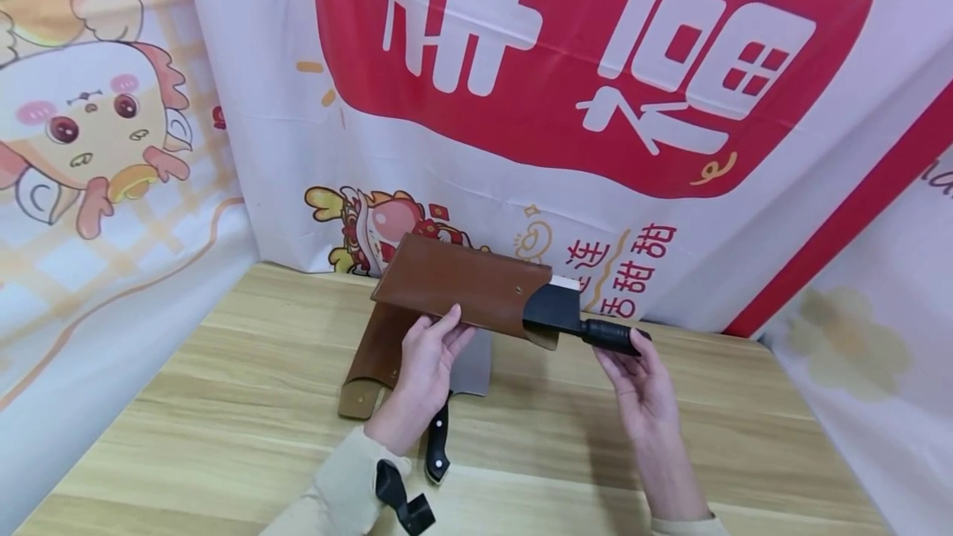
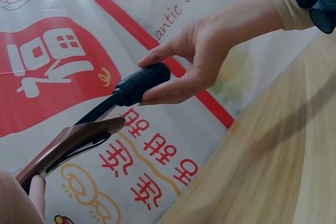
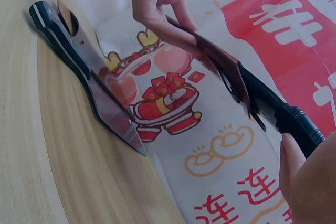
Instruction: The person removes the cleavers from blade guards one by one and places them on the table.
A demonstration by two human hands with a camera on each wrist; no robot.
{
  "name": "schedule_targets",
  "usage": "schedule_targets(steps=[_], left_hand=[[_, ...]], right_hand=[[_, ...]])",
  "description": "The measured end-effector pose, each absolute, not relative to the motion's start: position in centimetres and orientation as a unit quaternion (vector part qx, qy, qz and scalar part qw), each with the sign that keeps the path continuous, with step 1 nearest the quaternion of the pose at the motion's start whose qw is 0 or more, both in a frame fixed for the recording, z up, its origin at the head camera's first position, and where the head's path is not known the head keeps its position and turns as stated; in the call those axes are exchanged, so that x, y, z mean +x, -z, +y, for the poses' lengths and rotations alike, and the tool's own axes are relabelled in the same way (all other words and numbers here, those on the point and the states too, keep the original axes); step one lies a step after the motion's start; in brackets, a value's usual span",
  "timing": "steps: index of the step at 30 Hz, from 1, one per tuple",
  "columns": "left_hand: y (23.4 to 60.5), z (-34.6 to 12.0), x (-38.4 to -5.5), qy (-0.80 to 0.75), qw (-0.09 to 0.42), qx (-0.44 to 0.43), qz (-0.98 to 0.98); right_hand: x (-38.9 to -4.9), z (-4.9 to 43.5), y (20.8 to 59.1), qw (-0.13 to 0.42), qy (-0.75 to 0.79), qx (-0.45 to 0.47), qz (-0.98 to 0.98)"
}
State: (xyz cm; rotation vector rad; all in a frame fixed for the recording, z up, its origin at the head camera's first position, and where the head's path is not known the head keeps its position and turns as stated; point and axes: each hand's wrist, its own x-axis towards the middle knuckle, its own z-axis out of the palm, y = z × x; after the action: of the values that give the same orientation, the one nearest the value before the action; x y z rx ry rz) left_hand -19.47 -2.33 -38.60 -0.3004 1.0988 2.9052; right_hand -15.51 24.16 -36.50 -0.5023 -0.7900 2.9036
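My left hand (image 1: 430, 366) grips the lower edge of a brown leather sheath (image 1: 462, 278), raised above the table and tilted down to the right. A cleaver (image 1: 553, 307) sits mostly inside that sheath; its dark heel and a bright strip of blade show at the mouth. Thumb and fingers of my right hand (image 1: 646, 391) pinch the end of its black handle (image 2: 142, 83). Below, a second cleaver (image 3: 113, 111) lies on the table, its riveted black handle (image 1: 438, 443) toward me. Another brown sheath (image 1: 372, 354) lies left of it, partly hidden behind my left hand and the raised sheath.
The wood-grain table (image 1: 223, 404) ends at a hanging cloth (image 1: 268, 147) with red and white print at the back. More printed cloth (image 1: 97, 288) hangs along the left side. A black strap mount (image 1: 402, 496) sits on my left sleeve.
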Motion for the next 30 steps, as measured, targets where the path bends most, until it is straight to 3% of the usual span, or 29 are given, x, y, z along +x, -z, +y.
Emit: schedule_targets(steps=[17, 30], left_hand=[[38.0, -3.8, -20.6, -0.938, -0.005, -0.113, 0.326], [37.6, -3.7, -20.2, -0.945, 0.008, -0.129, 0.301]], right_hand=[[-15.7, 26.4, 36.9, 0.032, -0.968, -0.134, -0.209], [-16.1, 27.1, 37.3, -0.028, -0.971, -0.201, -0.124]])
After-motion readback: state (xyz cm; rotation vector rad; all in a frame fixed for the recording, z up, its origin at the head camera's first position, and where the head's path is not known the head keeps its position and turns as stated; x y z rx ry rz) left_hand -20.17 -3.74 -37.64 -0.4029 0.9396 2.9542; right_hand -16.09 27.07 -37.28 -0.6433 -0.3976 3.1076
